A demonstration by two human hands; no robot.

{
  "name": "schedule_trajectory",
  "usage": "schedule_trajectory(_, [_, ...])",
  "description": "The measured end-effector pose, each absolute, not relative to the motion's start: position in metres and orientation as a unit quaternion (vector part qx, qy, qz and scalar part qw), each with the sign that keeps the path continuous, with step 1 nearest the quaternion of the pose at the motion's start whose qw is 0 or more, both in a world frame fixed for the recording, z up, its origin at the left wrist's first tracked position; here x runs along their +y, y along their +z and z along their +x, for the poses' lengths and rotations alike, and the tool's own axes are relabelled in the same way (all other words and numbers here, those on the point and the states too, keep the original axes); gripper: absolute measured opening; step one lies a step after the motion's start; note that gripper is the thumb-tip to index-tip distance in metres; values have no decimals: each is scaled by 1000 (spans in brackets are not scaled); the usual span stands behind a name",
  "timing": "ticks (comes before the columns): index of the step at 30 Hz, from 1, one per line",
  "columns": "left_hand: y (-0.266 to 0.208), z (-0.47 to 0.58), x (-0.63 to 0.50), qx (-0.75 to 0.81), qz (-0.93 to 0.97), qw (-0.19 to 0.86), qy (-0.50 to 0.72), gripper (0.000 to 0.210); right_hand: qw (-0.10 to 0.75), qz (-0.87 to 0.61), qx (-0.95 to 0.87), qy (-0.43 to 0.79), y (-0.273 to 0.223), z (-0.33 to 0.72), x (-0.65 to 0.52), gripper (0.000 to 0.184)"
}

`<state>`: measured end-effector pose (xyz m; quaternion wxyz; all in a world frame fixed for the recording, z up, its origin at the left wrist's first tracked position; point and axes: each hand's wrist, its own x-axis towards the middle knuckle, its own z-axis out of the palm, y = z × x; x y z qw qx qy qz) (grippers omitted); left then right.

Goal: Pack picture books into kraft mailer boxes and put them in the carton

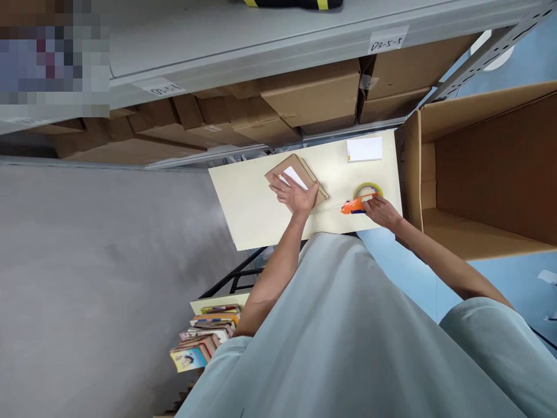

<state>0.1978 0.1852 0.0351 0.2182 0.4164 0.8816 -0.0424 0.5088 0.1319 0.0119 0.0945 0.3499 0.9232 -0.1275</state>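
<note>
My left hand (298, 197) lies flat with its fingers spread on a small brown cardboard parcel (285, 168). Part of a white label (296, 176) on the parcel shows past the fingers. My right hand (382, 211) is closed on an orange tape dispenser (353, 205), whose dark blue edge faces me. At the dispenser sits a yellow-rimmed tape roll (357, 188). Both hands are over a narrow cream tabletop (252, 203). Beyond my right hand, a stack of white labels (364, 149) rests near the far right corner.
A large open cardboard box (491, 168) stands right of the tabletop. Behind it is a grey metal shelf (261, 55) packed with brown cartons (317, 93). At lower left, books (209, 337) are stacked on a cream surface. A grey wall (104, 278) bounds the left.
</note>
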Motion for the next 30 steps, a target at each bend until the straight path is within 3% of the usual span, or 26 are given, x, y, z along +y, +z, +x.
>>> schedule_trajectory(6, [37,196,165,809,535,239,-46,133,129,311,932,-135,9,469,190,44])
schedule_trajectory(13, [44,190,164,791,546,273,-21,129,153,283,932,-166,5,433,173,47])
schedule_trajectory(19, [47,203,174,824,515,234,-7,113,131,325,915,-200,7,418,142,43])
schedule_trajectory(30, [44,188,151,765,612,199,-33,107,115,350,897,-244,18,464,105,40])
